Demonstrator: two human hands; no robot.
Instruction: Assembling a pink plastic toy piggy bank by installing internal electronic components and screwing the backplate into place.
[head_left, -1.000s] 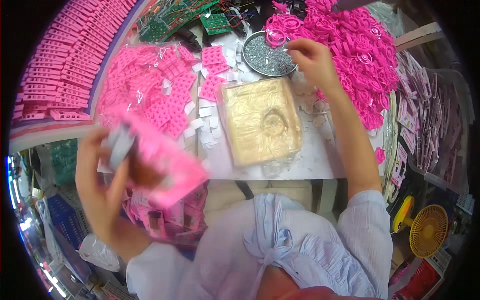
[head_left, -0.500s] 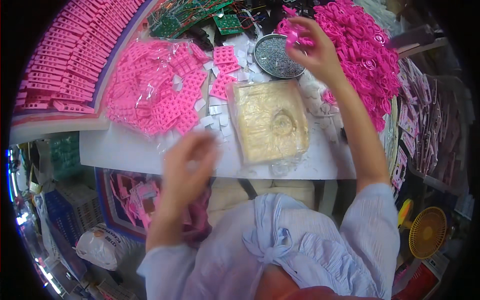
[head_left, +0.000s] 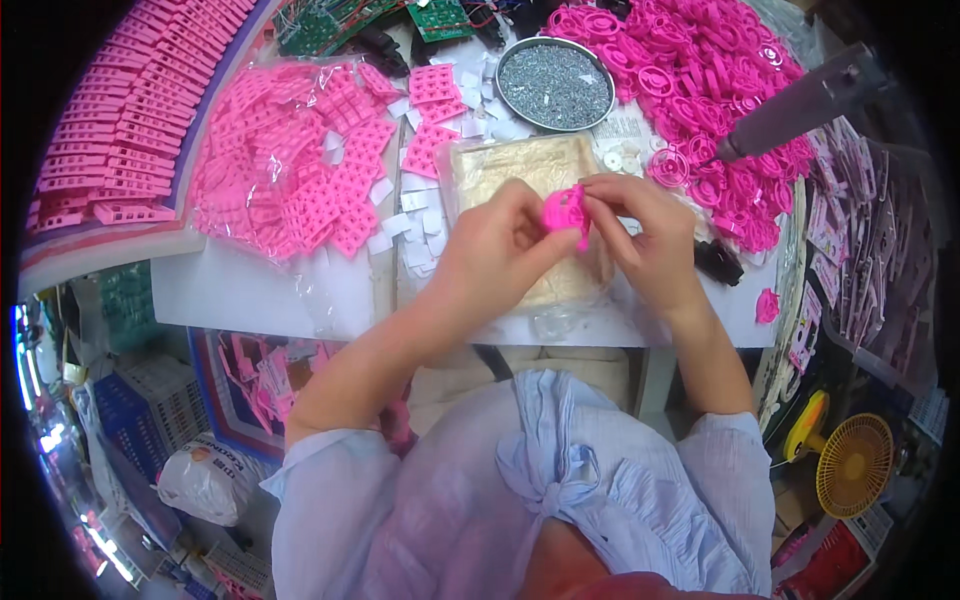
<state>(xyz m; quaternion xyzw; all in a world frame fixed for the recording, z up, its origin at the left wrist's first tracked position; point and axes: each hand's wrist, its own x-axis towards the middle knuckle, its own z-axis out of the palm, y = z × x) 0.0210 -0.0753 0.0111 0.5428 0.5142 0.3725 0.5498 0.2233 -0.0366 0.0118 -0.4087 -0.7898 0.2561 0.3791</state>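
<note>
Both hands meet above a plastic-wrapped tan block [head_left: 530, 160] near the middle of the table. Between them is a small bright pink plastic part [head_left: 564, 213], rounded on its left side. My left hand [head_left: 500, 245] pinches it by that rounded side. The fingertips of my right hand [head_left: 645, 235] close on its right edge. My fingers cover some of the part. Beyond the block stands a round metal dish [head_left: 556, 85] full of small grey metal pieces, probably screws.
A heap of pink ring-shaped parts [head_left: 700, 70] lies at the far right, with a dark powered screwdriver [head_left: 800, 105] over it. Left are bagged pink grid pieces [head_left: 290, 160], white squares [head_left: 410, 225] and stacked pink strips [head_left: 130, 110]. A yellow fan [head_left: 853, 465] stands lower right.
My right hand has come back from beside the metal dish with the pink part. My left hand has moved right to meet it, and both now grip the part over the block.
</note>
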